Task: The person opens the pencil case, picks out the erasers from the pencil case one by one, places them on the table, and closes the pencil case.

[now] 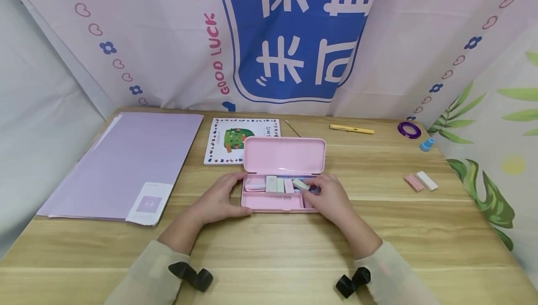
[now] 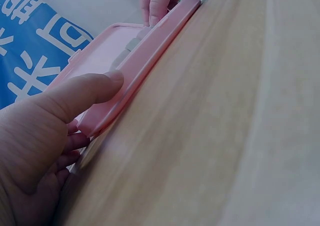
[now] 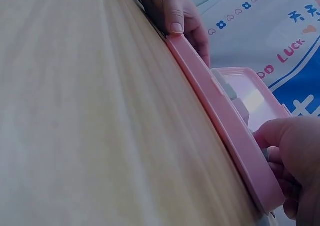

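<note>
A pink pencil case (image 1: 272,201) lies on the table with its lid tipped back. My left hand (image 1: 219,198) grips its left end, thumb at the front corner and fingers round the side. Inside the back compartment, a grey-white eraser (image 1: 271,184), a pale green eraser (image 1: 280,185) and a pink eraser (image 1: 288,186) stand in a row, right of a whitish rounded item (image 1: 254,184). My right hand (image 1: 329,196) reaches over the right end and pinches a tilted pale green eraser (image 1: 300,184) beside the row. Its fingers hide part of the right compartment.
Left lies a large lilac folder (image 1: 126,160) with a white packet (image 1: 149,203). Behind the case are a picture booklet (image 1: 220,139), a thin pencil (image 1: 293,128) and a yellow pen (image 1: 352,129). Right are purple tape (image 1: 409,130), a blue bottle-shaped item (image 1: 427,145) and two erasers (image 1: 427,180).
</note>
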Action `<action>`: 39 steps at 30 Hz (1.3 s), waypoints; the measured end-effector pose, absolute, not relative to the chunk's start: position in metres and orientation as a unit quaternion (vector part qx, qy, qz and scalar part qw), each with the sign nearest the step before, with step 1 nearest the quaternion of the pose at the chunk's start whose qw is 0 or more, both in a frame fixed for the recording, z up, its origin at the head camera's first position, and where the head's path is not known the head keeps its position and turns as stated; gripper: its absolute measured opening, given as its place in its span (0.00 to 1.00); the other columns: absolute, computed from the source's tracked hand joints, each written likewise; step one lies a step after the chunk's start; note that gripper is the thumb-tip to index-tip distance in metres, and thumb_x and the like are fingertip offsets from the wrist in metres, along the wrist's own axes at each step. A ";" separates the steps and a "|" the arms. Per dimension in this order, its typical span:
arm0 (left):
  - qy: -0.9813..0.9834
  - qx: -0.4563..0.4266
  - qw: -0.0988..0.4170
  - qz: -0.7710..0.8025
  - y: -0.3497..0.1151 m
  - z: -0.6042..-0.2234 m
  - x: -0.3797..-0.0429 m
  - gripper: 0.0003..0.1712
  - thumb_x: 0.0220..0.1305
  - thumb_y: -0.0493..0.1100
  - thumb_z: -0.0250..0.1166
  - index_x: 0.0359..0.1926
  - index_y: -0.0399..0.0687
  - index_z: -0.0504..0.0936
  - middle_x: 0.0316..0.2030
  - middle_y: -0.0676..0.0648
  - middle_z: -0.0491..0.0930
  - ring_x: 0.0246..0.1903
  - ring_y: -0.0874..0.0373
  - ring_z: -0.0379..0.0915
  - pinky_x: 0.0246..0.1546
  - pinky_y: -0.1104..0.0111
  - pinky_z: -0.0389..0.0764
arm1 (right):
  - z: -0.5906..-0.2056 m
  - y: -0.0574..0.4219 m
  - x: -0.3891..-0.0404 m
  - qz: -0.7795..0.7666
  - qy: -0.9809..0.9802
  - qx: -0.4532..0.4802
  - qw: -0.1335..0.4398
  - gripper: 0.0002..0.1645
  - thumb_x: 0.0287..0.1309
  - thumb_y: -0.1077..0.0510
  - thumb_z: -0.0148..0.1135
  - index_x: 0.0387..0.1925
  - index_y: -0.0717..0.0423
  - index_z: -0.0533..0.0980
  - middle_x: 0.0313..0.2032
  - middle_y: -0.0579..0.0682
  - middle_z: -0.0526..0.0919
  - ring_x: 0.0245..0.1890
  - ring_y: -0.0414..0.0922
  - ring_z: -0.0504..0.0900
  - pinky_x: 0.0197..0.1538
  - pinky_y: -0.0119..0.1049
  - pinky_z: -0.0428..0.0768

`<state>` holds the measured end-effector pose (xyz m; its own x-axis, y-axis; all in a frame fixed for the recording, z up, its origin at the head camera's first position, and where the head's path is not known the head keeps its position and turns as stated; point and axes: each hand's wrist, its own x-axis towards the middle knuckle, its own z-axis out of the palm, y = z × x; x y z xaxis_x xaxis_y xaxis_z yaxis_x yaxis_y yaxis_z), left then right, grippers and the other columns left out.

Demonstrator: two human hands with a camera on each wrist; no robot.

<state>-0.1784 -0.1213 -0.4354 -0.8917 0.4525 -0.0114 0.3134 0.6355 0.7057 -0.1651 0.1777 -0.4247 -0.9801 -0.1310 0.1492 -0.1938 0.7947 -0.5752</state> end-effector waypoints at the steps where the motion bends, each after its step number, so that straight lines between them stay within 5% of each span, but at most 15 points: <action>1: 0.899 0.213 0.093 0.371 -0.121 -0.435 -0.178 0.56 0.44 0.59 0.78 0.71 0.43 0.62 0.69 0.39 0.65 0.71 0.42 0.58 0.72 0.47 0.61 | -0.425 0.178 -0.165 0.312 -0.945 0.084 0.051 0.17 0.52 0.54 0.70 0.42 0.59 0.85 0.41 0.53 0.86 0.48 0.52 0.77 0.53 0.47 0.75; 10: 0.898 0.212 0.095 0.374 -0.121 -0.436 -0.177 0.56 0.44 0.58 0.78 0.70 0.43 0.63 0.69 0.39 0.65 0.70 0.42 0.58 0.71 0.47 0.61 | -0.422 0.194 -0.165 0.345 -0.935 0.044 0.073 0.16 0.53 0.55 0.70 0.43 0.57 0.85 0.40 0.54 0.85 0.45 0.52 0.79 0.50 0.47 0.77; 22: 0.899 0.209 0.099 0.372 -0.121 -0.436 -0.179 0.57 0.45 0.59 0.77 0.71 0.43 0.62 0.70 0.38 0.64 0.71 0.41 0.57 0.72 0.46 0.61 | -0.420 0.274 -0.159 0.333 -0.932 -0.059 0.126 0.19 0.59 0.55 0.67 0.48 0.62 0.82 0.40 0.58 0.82 0.35 0.44 0.76 0.32 0.24 0.73; 32: 0.899 0.208 0.104 0.370 -0.121 -0.437 -0.179 0.58 0.45 0.61 0.77 0.72 0.43 0.61 0.70 0.38 0.63 0.71 0.41 0.55 0.72 0.46 0.60 | -0.421 0.351 -0.147 0.301 -0.931 -0.185 0.097 0.26 0.65 0.46 0.59 0.56 0.60 0.79 0.45 0.57 0.80 0.33 0.37 0.71 0.29 0.24 0.70; 39: 0.899 0.210 0.100 0.371 -0.122 -0.438 -0.180 0.57 0.45 0.60 0.77 0.71 0.43 0.62 0.70 0.38 0.63 0.71 0.41 0.56 0.72 0.46 0.60 | -0.425 0.379 -0.139 0.287 -0.927 -0.232 0.070 0.30 0.65 0.44 0.59 0.56 0.65 0.77 0.45 0.64 0.80 0.41 0.51 0.75 0.35 0.32 0.70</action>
